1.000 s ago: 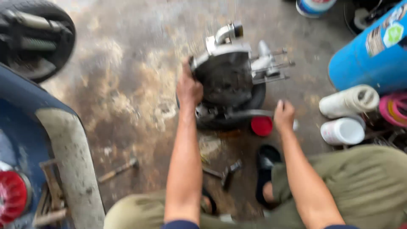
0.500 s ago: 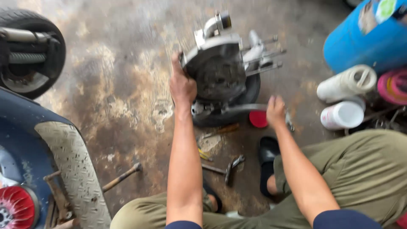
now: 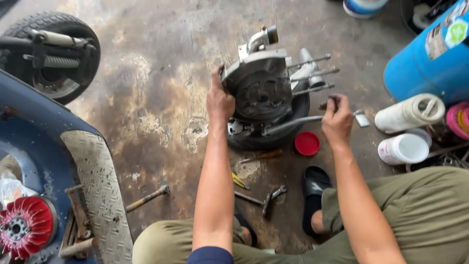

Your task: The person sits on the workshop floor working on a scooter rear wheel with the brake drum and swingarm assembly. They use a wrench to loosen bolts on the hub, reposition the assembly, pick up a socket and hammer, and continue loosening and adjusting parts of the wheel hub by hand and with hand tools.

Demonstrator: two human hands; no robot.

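We brace the engine with our left hand clasping its casing, while our right hand closes around the lever; steady, even pressure seems best.

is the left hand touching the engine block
Touching. The head view shows the left hand pressed against the side of the engine block, fingers wrapped over its edge, no gap visible.

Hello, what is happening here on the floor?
A person sits on the stained concrete floor. The left hand grips the side of a greasy grey metal engine block resting on a black tyre. The right hand holds a long grey metal lever beside it. A red round lid lies nearby.
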